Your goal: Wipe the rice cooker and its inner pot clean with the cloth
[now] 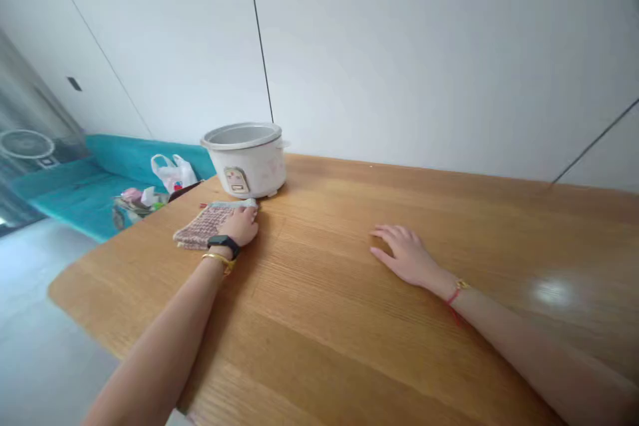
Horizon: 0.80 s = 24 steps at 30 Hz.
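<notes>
A folded pink-and-white checked cloth point(202, 225) lies at the left of the wooden table. My left hand point(242, 225) is on its right part, the fingers bent around the edge by the far right corner; the fingertips are partly hidden. Just behind the cloth stands a white cooker pot point(257, 170) without a lid, its grey inside showing and a small control panel on its front. My right hand point(405, 254) is apart from both, palm down at the middle right of the table, with fingers stretched out and nothing in them.
The wooden table point(319, 319) has a rounded corner at the left and meets a white panelled wall point(399, 60) at the back. Beyond its left edge is a teal sofa point(64, 186) with a white plastic bag point(174, 173) and loose items. A round fan point(26, 144) stands farther left.
</notes>
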Motion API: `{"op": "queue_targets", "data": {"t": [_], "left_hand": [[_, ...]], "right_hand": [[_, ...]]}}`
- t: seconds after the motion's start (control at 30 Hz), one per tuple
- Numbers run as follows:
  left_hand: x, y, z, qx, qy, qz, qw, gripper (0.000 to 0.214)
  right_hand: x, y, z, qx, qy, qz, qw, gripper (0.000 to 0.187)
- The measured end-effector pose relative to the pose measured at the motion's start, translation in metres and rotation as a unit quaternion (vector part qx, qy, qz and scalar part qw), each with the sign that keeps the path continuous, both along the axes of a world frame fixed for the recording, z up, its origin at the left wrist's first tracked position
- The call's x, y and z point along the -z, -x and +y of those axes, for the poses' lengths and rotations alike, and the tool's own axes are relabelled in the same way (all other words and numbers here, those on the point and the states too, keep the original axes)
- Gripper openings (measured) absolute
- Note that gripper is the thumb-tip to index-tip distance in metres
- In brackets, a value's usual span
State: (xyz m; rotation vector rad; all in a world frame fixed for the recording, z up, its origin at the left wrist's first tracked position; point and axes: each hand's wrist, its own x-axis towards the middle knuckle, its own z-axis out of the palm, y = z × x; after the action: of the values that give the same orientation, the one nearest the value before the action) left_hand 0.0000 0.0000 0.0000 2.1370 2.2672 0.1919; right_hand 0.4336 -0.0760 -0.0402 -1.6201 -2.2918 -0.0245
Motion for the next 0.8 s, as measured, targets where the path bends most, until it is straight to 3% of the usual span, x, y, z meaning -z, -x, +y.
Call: {"op": "queue_targets", "data": {"t": [0.53, 0.6, 0.67, 0.73, 0.8], "left_hand": [[-0.025, -0.027, -0.021, -0.089, 0.004, -0.097, 0.991, 0.036], [-0.026, -0.030, -0.021, -0.094, -0.053, -0.121, 0.987, 0.043], [-0.031, -0.033, -0.017, -0.093, -0.168, -0.146, 0.971, 0.053], [-0.044, -0.033, -0.006, -0.105, -0.288, -0.172, 0.936, 0.064], [-0.065, -0.028, 0.011, -0.122, -0.354, -0.198, 0.906, 0.078]], "right_hand": [[0.001, -0.001, -0.002, 0.004, -0.010, 0.004, 1.000, 0.045], [0.001, 0.001, -0.002, 0.005, -0.020, 0.006, 1.000, 0.043], [0.001, 0.003, -0.003, 0.006, -0.031, 0.008, 0.999, 0.041], [0.001, 0.005, -0.004, 0.006, -0.041, 0.010, 0.999, 0.039], [0.000, 0.007, -0.004, 0.003, -0.044, 0.010, 0.999, 0.038]]}}
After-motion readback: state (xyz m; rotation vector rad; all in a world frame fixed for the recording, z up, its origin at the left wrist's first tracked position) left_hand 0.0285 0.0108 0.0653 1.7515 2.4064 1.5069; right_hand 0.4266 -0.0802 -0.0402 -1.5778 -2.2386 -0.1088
